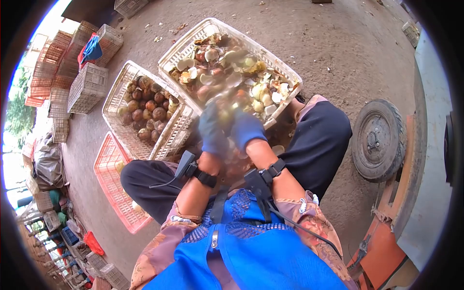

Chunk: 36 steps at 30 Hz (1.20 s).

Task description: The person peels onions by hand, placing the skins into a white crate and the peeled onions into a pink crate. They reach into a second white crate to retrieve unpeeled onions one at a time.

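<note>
In blue gloves, my left hand (213, 130) and my right hand (246, 126) are close together at the near edge of a large white crate (287, 72). A smudge on the view blurs the fingers and anything between them. Pale peels, husks and some round pieces fill this crate. Left of it, a smaller white crate (112, 99) holds several brown round fruits (146, 107). A pink crate (104, 162) with a few pale pieces sits partly under it, beside my knee.
Stacked crates (88, 88) stand at the upper left, one with a blue and red cloth (90, 48). To the right are a wheel (378, 140) and a metal-sided cart (437, 159). Bags and more crates (113, 276) lie at the lower left.
</note>
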### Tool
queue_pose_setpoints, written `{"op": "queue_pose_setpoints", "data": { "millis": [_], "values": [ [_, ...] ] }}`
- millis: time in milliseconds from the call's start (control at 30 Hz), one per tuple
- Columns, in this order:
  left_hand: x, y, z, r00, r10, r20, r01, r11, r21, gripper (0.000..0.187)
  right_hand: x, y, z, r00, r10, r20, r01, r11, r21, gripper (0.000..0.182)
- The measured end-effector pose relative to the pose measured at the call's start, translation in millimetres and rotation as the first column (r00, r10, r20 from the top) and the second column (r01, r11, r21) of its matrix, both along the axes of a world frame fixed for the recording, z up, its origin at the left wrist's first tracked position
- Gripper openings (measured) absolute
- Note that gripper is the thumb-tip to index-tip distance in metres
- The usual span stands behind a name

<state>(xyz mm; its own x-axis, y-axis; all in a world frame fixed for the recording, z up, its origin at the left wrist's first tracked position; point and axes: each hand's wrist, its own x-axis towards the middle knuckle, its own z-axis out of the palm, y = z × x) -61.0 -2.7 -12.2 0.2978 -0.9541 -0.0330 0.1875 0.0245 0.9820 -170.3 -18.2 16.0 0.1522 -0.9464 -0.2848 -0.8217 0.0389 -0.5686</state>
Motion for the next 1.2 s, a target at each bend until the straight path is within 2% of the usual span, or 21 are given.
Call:
{"op": "queue_pose_setpoints", "data": {
  "millis": [100,133,167,200,233,333,367,400,433,633,700,733,767,833,867,967,1000,1067,1100,1167,1200],
  "values": [
    [1.4,-4.7,-21.4,0.981,0.156,-0.111,-0.153,0.988,0.036,0.032,-2.9,-8.6,-25.9,0.996,-0.032,0.083,0.031,0.999,0.012,0.021],
    [4.8,-1.3,-19.9,0.972,0.098,0.215,-0.1,0.995,0.001,0.033,-4.1,-12.4,-38.5,0.999,0.024,0.044,-0.027,0.998,0.061,0.024],
    [6.7,1.4,-15.6,0.853,0.042,0.52,-0.038,0.999,-0.019,0.033,-4.5,-15.9,-44.4,0.996,0.084,0.01,-0.085,0.991,0.108,0.026],
    [-3.9,5.7,6.3,0.987,0.056,-0.148,-0.045,0.996,0.077,0.035,-6.1,-17.9,-32.9,0.997,0.08,0.014,-0.081,0.991,0.108,0.026],
    [-2.7,3.5,13.5,0.988,0.052,-0.144,-0.041,0.996,0.076,0.035,-8.6,-20.2,-20.0,0.999,0.037,-0.01,-0.035,0.987,0.156,0.027],
    [13.0,2.7,18.5,0.856,-0.152,0.495,0.189,0.982,-0.025,0.052,-22.4,-23.7,-15.9,0.993,-0.115,0.019,0.111,0.985,0.129,0.028],
    [19.3,3.5,17.5,0.855,-0.146,0.498,0.185,0.982,-0.029,0.052,-28.5,-27.1,-17.9,0.97,-0.224,0.092,0.219,0.974,0.059,0.029],
    [24.8,4.8,15.6,0.864,-0.185,0.468,0.194,0.981,0.029,0.054,-36.5,-32.4,-18.3,0.913,-0.371,0.166,0.347,0.924,0.158,0.034],
    [28.6,6.7,9.9,0.874,-0.221,0.433,0.203,0.975,0.089,0.057,-46.9,-35.2,-17.9,0.97,-0.222,0.102,0.202,0.963,0.179,0.037],
    [36.8,15.3,13.1,0.842,-0.174,0.51,0.199,0.98,0.006,0.052,-43.5,-22.4,-0.9,0.978,-0.199,0.058,0.193,0.977,0.09,0.04],
    [35.2,16.3,22.0,0.816,-0.156,0.557,0.192,0.981,-0.006,0.049,-46.0,-22.6,-7.1,0.929,-0.181,0.323,0.184,0.983,0.023,0.043],
    [33.9,20.2,27.1,0.837,-0.155,0.525,0.169,0.985,0.022,0.046,-44.4,-17.7,-13.6,0.818,-0.137,0.559,0.149,0.989,0.023,0.04],
    [32.7,22.1,35.7,0.856,-0.156,0.493,0.151,0.987,0.051,0.043,-40.0,-13.8,-19.2,0.818,-0.131,0.56,0.144,0.989,0.022,0.04],
    [34.7,22.0,46.3,0.778,-0.137,0.614,0.17,0.985,0.005,0.04,-31.7,-5.4,-28.6,0.663,0.171,0.728,0.035,0.965,-0.258,0.038],
    [36.3,21.7,50.9,0.684,-0.111,0.721,0.197,0.98,-0.036,0.037,-29.6,4.7,17.7,0.767,0.285,0.575,0.049,0.868,-0.495,0.031],
    [38.5,21.1,58.7,0.33,0.005,0.944,0.318,0.941,-0.116,0.03,-23.0,12.1,19.2,0.81,0.322,0.49,-0.024,0.853,-0.521,0.031],
    [38.9,22.7,49.5,0.33,0.003,0.944,0.321,0.94,-0.116,0.03,-25.7,13.3,21.2,0.811,0.319,0.491,-0.021,0.853,-0.521,0.031],
    [40.4,26.7,30.1,0.782,-0.173,0.599,0.207,0.978,0.011,0.03,-30.5,14.0,29.2,0.86,0.398,0.318,-0.143,0.788,-0.599,0.033],
    [41.3,28.8,29.0,0.782,-0.17,0.6,0.206,0.978,0.009,0.03,-30.5,16.0,32.3,0.859,0.4,0.318,-0.144,0.786,-0.601,0.033],
    [42.3,32.9,32.3,0.462,-0.022,0.887,0.232,0.968,-0.097,0.03,-29.1,22.1,37.0,0.929,0.348,0.125,-0.211,0.777,-0.594,0.035],
    [38.9,32.2,34.8,0.46,-0.019,0.887,0.231,0.968,-0.099,0.03,-27.2,22.8,34.3,0.929,0.35,0.125,-0.212,0.775,-0.596,0.035]
  ]
}}
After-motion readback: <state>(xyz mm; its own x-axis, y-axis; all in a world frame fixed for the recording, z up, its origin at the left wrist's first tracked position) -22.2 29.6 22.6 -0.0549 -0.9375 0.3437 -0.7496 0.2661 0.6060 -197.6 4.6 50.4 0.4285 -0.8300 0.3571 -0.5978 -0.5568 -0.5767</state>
